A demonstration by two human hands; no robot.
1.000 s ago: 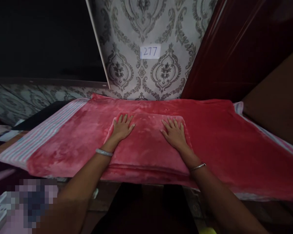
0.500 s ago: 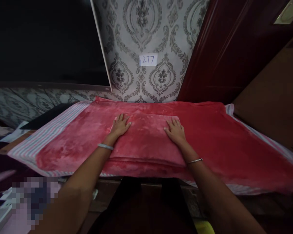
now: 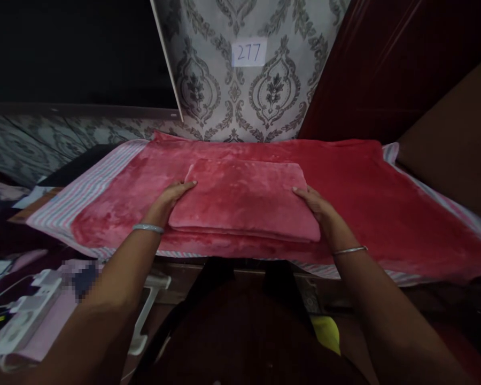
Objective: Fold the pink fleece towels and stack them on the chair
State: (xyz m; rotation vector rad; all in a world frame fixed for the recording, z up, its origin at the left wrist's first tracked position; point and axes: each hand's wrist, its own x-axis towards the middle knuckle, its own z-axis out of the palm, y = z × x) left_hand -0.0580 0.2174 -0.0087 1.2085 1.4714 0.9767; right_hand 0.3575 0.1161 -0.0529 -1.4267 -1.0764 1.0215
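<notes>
A folded red plush cloth [image 3: 244,198] lies on a larger red plush blanket [image 3: 364,192] spread over a table. My left hand [image 3: 166,200] grips the folded cloth's left edge, thumb on top and fingers tucked beneath. My right hand [image 3: 318,206] holds its right edge the same way, thumb over the cloth. Each wrist wears a silver bangle.
A striped pink sheet [image 3: 80,195] shows under the blanket at its left and front edges. Patterned wallpaper with a paper tag "277" [image 3: 248,52] rises behind. A dark red door [image 3: 385,69] stands at the right. White items and cables [image 3: 24,315] lie at lower left.
Both hands slid off the top of the folded cloth, out to its left and right edges, and took hold there. The view tilted downward.
</notes>
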